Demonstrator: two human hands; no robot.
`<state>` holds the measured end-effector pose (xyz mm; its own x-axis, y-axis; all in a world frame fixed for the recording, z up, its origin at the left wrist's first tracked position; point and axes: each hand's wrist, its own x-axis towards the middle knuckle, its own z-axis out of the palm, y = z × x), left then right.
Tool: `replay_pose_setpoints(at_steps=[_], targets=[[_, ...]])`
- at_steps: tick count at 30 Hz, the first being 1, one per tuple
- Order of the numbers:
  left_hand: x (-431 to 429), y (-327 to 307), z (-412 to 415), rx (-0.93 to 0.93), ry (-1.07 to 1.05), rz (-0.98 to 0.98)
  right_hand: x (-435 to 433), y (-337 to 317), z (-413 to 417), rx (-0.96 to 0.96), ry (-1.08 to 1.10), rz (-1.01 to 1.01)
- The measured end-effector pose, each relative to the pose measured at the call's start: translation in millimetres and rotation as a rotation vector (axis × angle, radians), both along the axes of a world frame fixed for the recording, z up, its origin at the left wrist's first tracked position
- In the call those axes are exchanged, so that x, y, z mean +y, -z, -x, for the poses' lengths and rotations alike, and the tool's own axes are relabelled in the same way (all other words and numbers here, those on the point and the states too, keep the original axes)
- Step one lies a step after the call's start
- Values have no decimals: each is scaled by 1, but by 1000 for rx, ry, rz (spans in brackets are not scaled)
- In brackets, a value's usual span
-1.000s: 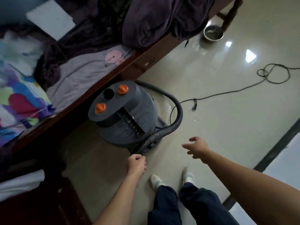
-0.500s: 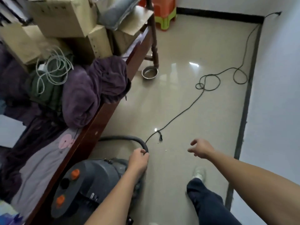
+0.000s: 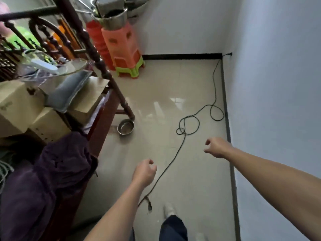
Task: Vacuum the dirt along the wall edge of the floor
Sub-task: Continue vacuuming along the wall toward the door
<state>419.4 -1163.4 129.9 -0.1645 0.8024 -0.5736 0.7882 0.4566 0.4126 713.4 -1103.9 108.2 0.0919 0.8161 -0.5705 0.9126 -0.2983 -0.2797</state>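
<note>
**Both hands free over the floor, wall edge down the right**

Here we are, looking down a narrow strip of glossy beige floor (image 3: 196,192). The left hand (image 3: 145,173) hovers in the lower middle of the frame, its fingers loosely curled in on nothing. The right hand (image 3: 217,147) hangs a little higher and further right, just as loosely curled and just as empty, close to the white wall (image 3: 278,101).

The wall edge (image 3: 232,181) is the dark skirting strip running from the far corner down the right side of the frame, where floor meets wall. Any dirt along it is too fine and blurred to pick out, though a few pale specks near the bottom centre may be some.

A black cord (image 3: 171,158) snakes from a plug in the upper right corner, loops in mid-floor, then passes between the two hands towards the bottom. A metal bowl (image 3: 125,126) sits beside the leg of the wooden bed frame (image 3: 102,127) on the left, and stacked orange stools (image 3: 125,53) stand against the far wall. A purple blanket (image 3: 52,171) spills over the lower left
</note>
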Motion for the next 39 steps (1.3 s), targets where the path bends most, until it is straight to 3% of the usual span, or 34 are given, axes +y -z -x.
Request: replay_pose_setpoints(at_steps=[9,20,31,39], targets=[[240,-6,-51,80,272,-90,171,-18,-82,-90,118,24],[514,-38,-153,148,569,-167,355,-20,-179,27,367,10],[751,-45,-280,94,502,-159,601,-6,-293,111,422,47],[904,-49,-304,74,489,-147,776,-23,-312,181,428,-10]])
